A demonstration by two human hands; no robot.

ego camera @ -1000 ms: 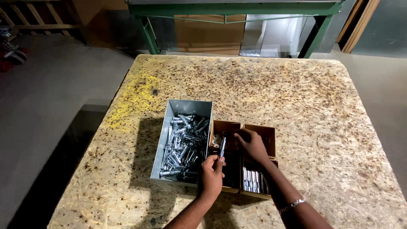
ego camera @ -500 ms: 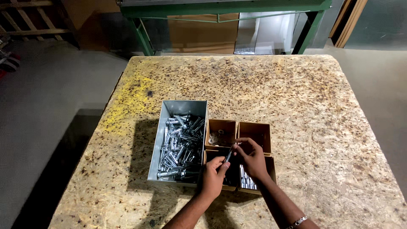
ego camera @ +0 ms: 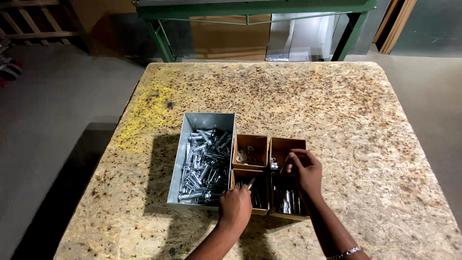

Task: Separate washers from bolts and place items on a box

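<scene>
Right hand (ego camera: 305, 169) now over far-right box (ego camera: 288, 144), fingers pinched; left hand (ego camera: 236, 206) closed around bolt (ego camera: 251, 182).

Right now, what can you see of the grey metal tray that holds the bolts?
The grey sheet-metal tray is a long open-topped rectangle with upright walls, lying flat on the speckled chipboard table. It is heaped with shiny silver bolts. Its right wall stands against the small brown cardboard boxes. The left hand is at its near right corner, pinching a bolt.
</scene>
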